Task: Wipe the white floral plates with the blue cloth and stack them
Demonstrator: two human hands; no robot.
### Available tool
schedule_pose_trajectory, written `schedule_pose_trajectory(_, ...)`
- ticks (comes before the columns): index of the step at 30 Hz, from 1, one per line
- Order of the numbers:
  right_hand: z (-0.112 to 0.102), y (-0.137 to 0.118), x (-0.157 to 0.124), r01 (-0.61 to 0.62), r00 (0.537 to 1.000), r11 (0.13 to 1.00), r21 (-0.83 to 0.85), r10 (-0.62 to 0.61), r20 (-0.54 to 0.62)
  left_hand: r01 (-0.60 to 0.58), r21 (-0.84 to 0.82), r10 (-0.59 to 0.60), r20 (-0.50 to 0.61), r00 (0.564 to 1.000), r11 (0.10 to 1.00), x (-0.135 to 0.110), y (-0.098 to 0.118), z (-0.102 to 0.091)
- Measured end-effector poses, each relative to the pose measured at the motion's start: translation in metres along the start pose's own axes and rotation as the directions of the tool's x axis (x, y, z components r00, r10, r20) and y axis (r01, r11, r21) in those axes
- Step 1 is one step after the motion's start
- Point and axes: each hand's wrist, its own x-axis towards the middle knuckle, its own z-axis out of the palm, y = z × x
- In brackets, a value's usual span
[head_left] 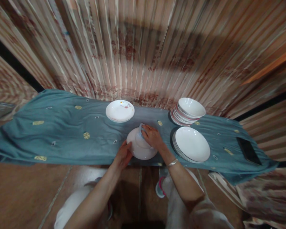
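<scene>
A white plate (140, 152) is held tilted over the near edge of a teal cloth (62, 136). My left hand (122, 156) grips its left rim with curled fingers. My right hand (152, 137) presses a small blue cloth (141, 128) against the plate's face, fingers closed on it. A silver bracelet (172, 163) sits on my right wrist.
A white plate with a floral mark (120, 111) lies behind. To the right are a stack of white bowls (189, 111) and a stack of white plates (192, 144). A dark phone (248, 150) lies at the cloth's far right. Striped curtain (143, 47) hangs behind; brown floor below.
</scene>
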Motion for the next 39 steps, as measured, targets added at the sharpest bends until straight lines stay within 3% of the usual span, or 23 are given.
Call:
schedule_pose_trajectory(13,0.023,0.026,-0.035,0.021,0.983,0.999,0.045,-0.012,-0.185,0.013,0.016,-0.012,-0.071,0.997,1.0,-0.007,0.007,0.01)
schedule_pose_trajectory(23,0.035,0.026,-0.081,0.003,0.96,0.988,0.154,0.04,-0.276,0.016,-0.002,-0.016,-0.114,0.993,1.0,-0.008,0.008,0.014)
schedule_pose_trajectory(30,0.042,0.021,-0.104,-0.02,0.965,0.982,0.186,0.067,-0.252,-0.001,-0.004,0.0,-0.11,0.994,1.0,-0.009,0.009,0.019)
schedule_pose_trajectory(39,0.043,0.019,-0.115,0.015,0.971,0.983,0.183,0.03,-0.237,0.003,0.017,-0.001,-0.108,0.994,1.0,-0.008,0.008,0.018)
